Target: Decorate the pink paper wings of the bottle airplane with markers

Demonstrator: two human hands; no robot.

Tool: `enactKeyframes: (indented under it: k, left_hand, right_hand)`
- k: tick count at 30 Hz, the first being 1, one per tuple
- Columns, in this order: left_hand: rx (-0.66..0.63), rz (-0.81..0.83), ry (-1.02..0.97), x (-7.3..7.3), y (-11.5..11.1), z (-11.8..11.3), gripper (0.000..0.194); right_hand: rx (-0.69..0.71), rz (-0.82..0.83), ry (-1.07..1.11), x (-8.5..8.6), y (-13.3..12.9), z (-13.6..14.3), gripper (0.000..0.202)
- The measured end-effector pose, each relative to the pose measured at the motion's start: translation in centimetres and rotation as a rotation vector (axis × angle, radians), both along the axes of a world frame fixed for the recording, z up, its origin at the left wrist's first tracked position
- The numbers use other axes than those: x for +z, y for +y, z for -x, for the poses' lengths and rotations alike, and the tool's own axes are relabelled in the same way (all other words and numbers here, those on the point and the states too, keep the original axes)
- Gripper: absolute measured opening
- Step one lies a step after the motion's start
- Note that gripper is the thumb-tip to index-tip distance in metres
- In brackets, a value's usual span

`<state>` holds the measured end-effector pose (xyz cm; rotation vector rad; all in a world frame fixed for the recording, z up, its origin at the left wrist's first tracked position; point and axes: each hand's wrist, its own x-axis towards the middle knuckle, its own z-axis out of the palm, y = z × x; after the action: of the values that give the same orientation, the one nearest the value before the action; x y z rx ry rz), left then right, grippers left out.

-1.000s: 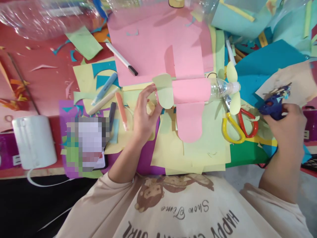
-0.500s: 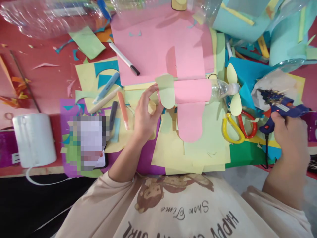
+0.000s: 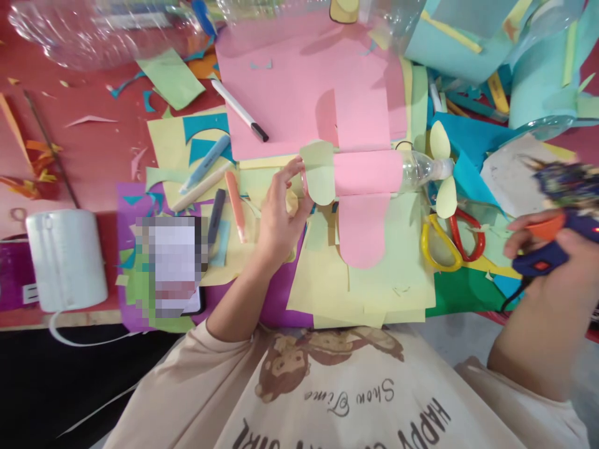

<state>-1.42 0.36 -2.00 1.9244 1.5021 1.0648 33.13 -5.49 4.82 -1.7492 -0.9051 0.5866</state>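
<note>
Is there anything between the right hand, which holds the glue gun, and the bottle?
Yes: the scissors lie between the right hand and the bottle; the lower propeller blade is also between them.

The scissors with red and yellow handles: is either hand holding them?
No, the scissors lie apart from the left hand at the bottle and the right hand gripping the glue gun.

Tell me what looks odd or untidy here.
Two things. A ragged dark clump shows close by the blue glue gun in the right hand; it looks odd beside such a tool, though blur hides what it is. At left, paper scraps lie strewn across the red tabletop, untidy rather than stacked.
</note>
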Motion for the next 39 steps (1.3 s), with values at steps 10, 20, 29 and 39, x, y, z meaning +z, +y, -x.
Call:
enactKeyframes:
  k: [10, 20, 29, 39]
  left_hand:
    - [-0.008, 0.009, -0.033, -0.4, 0.3, 0.0, 0.041]
    - [-0.008, -0.006, -0.034, -0.7, 0.4, 0.3, 0.043]
    - [-0.018, -0.046, -0.046, -0.9, 0.5, 0.4, 0.043]
    - [-0.007, -0.056, -0.042, -0.9, 0.4, 0.2, 0.043]
  right_hand:
    - [0.688, 0.164, 0.406, -1.4, 1.7, 7.8, 0.011]
    - [0.779, 0.219, 0.432, -2.2, 2.1, 10.0, 0.019]
    - [0.742, 0.229, 0.397, -2.3, 1.8, 9.8, 0.018]
    - [0.717, 0.239, 0.345, -2.3, 1.5, 8.8, 0.023]
